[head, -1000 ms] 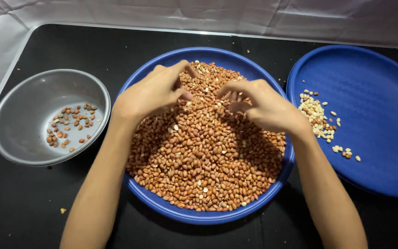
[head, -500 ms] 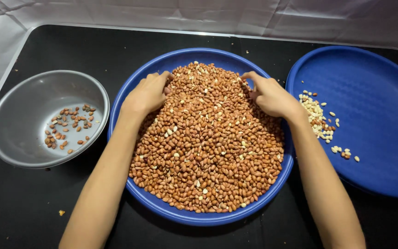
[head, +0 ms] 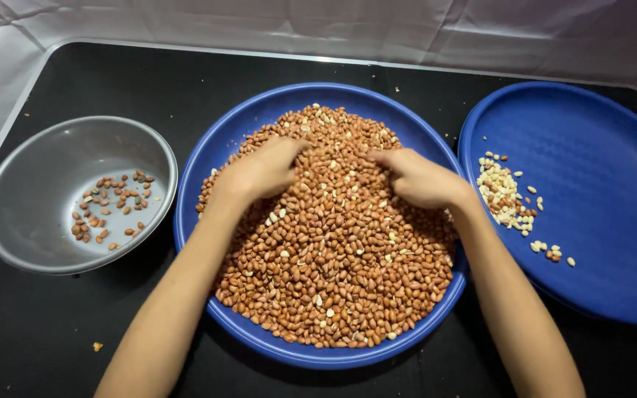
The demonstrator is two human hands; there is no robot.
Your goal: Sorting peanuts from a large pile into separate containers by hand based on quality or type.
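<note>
A heap of red-brown peanuts (head: 333, 273) fills a large blue plate (head: 259, 118) in the middle of the black table. My left hand (head: 259, 171) lies palm down on the upper left of the heap, fingers pressed into the nuts. On the upper right of the heap my right hand (head: 418, 178) rests the same way, its fingertips pointing toward the left hand. Whether either hand has nuts closed inside it is hidden.
A grey metal bowl (head: 38, 184) at the left holds a few brown peanuts (head: 112, 206). A second blue plate (head: 599, 177) at the right carries a small pile of pale skinless peanuts (head: 506, 195). Crumpled white cloth lines the table's far edge.
Both hands went out to the plate's left and right rim half a second ago and have now come back together over the top of the heap.
</note>
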